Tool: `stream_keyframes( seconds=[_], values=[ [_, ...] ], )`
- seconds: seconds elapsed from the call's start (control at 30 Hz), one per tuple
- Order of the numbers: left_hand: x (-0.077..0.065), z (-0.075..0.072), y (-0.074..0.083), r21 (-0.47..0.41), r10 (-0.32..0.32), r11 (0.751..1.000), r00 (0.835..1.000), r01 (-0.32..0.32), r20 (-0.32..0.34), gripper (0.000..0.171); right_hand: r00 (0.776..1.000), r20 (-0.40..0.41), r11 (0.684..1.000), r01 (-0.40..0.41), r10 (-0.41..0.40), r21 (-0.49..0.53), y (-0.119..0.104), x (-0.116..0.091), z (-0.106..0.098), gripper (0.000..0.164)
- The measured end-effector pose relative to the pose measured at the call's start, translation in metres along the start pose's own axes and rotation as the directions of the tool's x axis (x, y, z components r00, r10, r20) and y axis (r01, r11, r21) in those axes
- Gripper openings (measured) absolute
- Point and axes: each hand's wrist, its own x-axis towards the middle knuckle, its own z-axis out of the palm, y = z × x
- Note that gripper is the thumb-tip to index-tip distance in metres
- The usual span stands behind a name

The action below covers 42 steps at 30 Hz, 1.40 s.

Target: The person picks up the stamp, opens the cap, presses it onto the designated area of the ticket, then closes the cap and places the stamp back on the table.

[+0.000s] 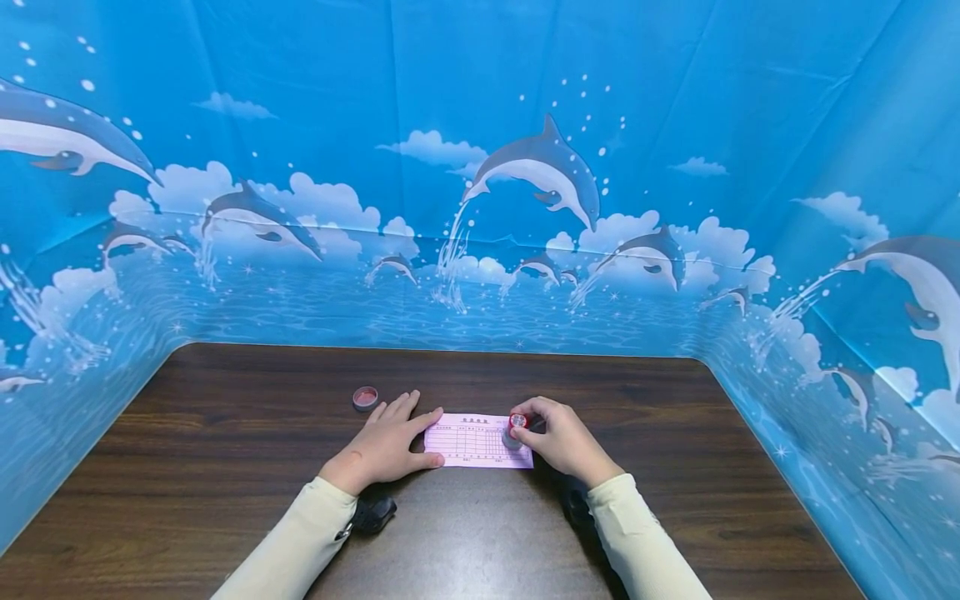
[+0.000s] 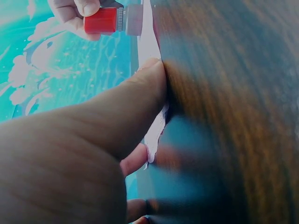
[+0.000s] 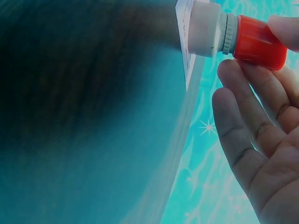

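A pink printed form (image 1: 472,440) with a ruled grid lies flat on the dark table. My right hand (image 1: 566,437) pinches the red top of a self-inking stamp (image 1: 513,442) between thumb and fingers. The stamp stands upright on the form's right part; in the right wrist view its pale translucent base (image 3: 204,29) meets the paper. My left hand (image 1: 386,442) lies spread on the table, thumb and index finger at the form's left edge. In the left wrist view the thumb (image 2: 152,81) presses on the paper.
A small round cap (image 1: 365,398) with a reddish inside lies beyond my left fingers. The dark wood-grain table (image 1: 247,433) is enclosed at the back and sides by a blue dolphin-print curtain (image 1: 465,100). Black devices sit on both wrists.
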Motion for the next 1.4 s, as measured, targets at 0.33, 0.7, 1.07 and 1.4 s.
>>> stream_keyframes(
  seconds=[0.33, 0.7, 1.07, 1.4],
  values=[
    [0.0007, 0.002, -0.0042, 0.007, 0.004, 1.0, 1.0, -0.004, -0.002, 0.078, 1.0, 0.002, 1.0, 0.014, -0.014, 0.003, 0.0005, 0.0013, 0.0016, 0.016],
    [0.0011, 0.0021, -0.005, -0.004, 0.002, 1.0, 1.0, -0.002, -0.007, 0.078, 1.0, 0.007, 1.0, 0.012, -0.012, -0.013, -0.0011, 0.0016, 0.0023, 0.016],
    [-0.0009, 0.0017, -0.0029, -0.021, -0.004, 1.0, 1.0, 0.004, -0.011, 0.078, 1.0, 0.012, 1.0, 0.013, -0.013, -0.016, -0.0022, 0.0, 0.0008, 0.017],
    [0.0023, 0.002, -0.0011, -0.011, -0.017, 1.0, 1.0, 0.016, -0.008, 0.08, 1.0, 0.001, 0.999, 0.021, -0.021, -0.028, -0.0026, -0.0013, -0.0006, 0.017]
  ],
)
